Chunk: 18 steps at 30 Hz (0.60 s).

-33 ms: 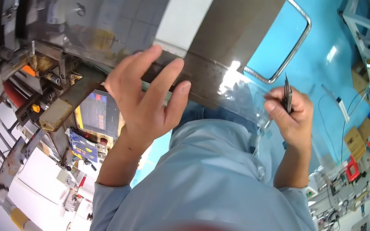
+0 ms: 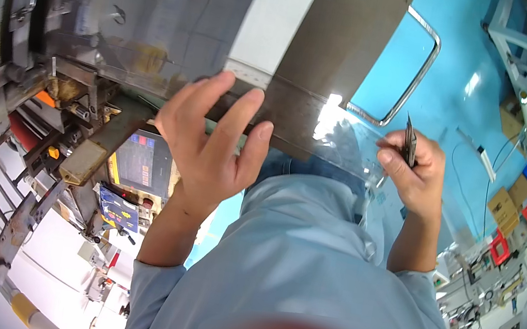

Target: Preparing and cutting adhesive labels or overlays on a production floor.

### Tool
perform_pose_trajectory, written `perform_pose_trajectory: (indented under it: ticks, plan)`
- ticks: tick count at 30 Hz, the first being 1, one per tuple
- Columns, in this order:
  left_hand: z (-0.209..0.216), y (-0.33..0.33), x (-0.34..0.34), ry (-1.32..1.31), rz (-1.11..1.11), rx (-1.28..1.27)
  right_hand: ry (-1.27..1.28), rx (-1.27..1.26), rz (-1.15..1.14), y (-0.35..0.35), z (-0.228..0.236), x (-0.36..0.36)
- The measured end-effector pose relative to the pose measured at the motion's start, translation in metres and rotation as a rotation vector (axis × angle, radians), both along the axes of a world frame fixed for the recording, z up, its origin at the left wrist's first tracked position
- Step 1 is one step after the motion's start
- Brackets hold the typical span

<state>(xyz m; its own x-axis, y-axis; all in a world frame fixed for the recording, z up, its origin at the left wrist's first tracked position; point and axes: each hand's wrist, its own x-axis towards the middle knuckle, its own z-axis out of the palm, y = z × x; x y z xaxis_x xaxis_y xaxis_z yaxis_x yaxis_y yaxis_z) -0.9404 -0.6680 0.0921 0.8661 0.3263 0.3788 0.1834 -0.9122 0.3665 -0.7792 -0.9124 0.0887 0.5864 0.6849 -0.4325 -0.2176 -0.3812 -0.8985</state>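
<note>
My left hand (image 2: pixel 202 141) is spread with fingers apart, its fingertips resting on the near edge of a dark metal table (image 2: pixel 339 32) where clear plastic film lies. A white strip (image 2: pixel 276 18) runs away from those fingertips across the surface. The clear film (image 2: pixel 343 139) extends over the near edge toward my right hand and catches bright glare. In my right hand (image 2: pixel 417 172), closed with the thumb against the fingers, is a slim dark pointed tool (image 2: pixel 409 143), tip up; its exact kind is unclear. Whether that hand also touches the film cannot be made out.
A bent metal tube handle (image 2: pixel 424 66) juts from the table's right side above the blue floor (image 2: pixel 450 118). To the left are machine parts (image 2: pixel 85 160) and a control screen (image 2: pixel 140 162). Cardboard boxes (image 2: pixel 504 209) and a white frame (image 2: pixel 514 39) stand at right.
The view has shifted slightly, so the table and strip sit a little lower and further right. Near my right hand, the film's loose edge looks slightly different. Both hands keep about the same pose.
</note>
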Motion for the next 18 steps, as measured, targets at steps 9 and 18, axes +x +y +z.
perform_pose_trajectory:
  ticks: [9,18]
  plan:
    - [0.010,0.017,0.054,-0.048,0.027,-0.021,-0.142,0.047,-0.067,0.029,0.012,0.068]
    - [0.012,0.025,0.100,0.061,-0.009,-0.030,-0.116,0.041,-0.099,0.029,0.002,0.103]
